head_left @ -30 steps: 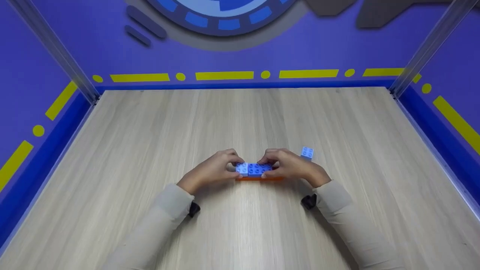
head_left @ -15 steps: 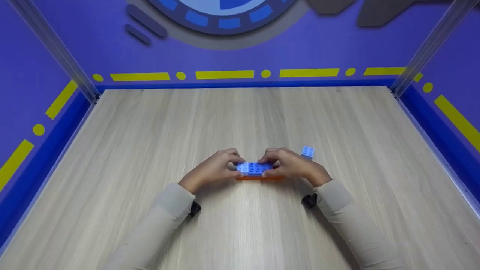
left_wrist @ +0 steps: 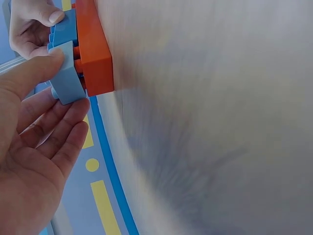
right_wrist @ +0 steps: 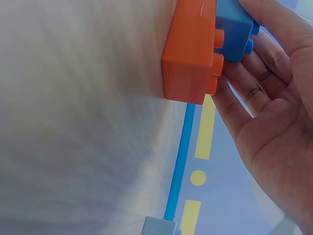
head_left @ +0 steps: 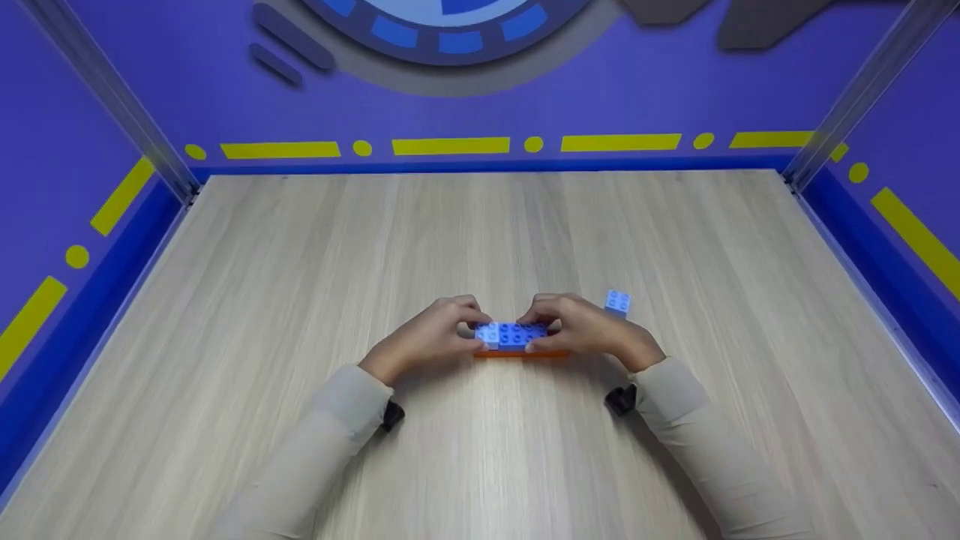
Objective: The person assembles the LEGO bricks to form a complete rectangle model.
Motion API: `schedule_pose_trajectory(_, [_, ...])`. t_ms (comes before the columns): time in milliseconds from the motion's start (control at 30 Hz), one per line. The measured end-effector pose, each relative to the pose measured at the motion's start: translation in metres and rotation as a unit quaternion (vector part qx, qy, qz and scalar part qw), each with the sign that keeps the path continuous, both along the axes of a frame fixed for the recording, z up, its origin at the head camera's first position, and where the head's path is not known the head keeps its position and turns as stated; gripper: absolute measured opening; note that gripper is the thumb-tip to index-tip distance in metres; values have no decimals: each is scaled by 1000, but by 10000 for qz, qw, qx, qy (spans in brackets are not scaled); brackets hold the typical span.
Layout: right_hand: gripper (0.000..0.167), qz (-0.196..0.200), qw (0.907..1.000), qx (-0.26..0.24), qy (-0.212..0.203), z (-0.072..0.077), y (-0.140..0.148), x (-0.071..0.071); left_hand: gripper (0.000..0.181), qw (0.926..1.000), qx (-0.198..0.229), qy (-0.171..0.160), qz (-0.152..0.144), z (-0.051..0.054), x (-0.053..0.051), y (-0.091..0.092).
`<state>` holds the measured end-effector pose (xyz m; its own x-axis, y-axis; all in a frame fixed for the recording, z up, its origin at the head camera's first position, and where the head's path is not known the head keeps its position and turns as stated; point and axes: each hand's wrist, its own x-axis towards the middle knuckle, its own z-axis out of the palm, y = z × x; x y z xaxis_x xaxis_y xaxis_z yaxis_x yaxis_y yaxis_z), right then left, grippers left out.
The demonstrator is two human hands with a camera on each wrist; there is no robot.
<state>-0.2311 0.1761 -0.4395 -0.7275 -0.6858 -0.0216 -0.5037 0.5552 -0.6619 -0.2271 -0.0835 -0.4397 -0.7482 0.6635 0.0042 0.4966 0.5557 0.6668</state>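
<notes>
My left hand (head_left: 427, 339) pinches a light blue toy building brick (head_left: 491, 337) between thumb and fingers. Beside it, a darker blue brick (head_left: 514, 335) is gripped by my right hand (head_left: 591, 328) at its right part. Both sit over a long orange brick (left_wrist: 99, 61) resting on the table. In the left wrist view, orange studs show in a gap under the light blue brick, which stands slightly tilted. The right wrist view shows bare studs at the orange brick's right end, past the darker blue brick (right_wrist: 234, 32).
Another light blue brick (head_left: 617, 301) stands on the wooden table (head_left: 480, 240) just beyond my right wrist. Purple-blue panels (head_left: 480, 112) with yellow marks border the table at the back and both sides.
Both hands keep their holds on the two blue bricks. The head view has shifted very slightly; nothing else visibly differs.
</notes>
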Motion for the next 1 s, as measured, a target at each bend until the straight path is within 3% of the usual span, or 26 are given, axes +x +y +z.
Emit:
schedule_pose_trajectory(467, [28,42,10000,-13,51,-1,0,-1,34,9998,-129,-87,93,1,1,0])
schedule_pose_trajectory(1000, [27,28,10000,-6,20,-1,-1,-2,36,9998,-119,160,-43,1,1,0])
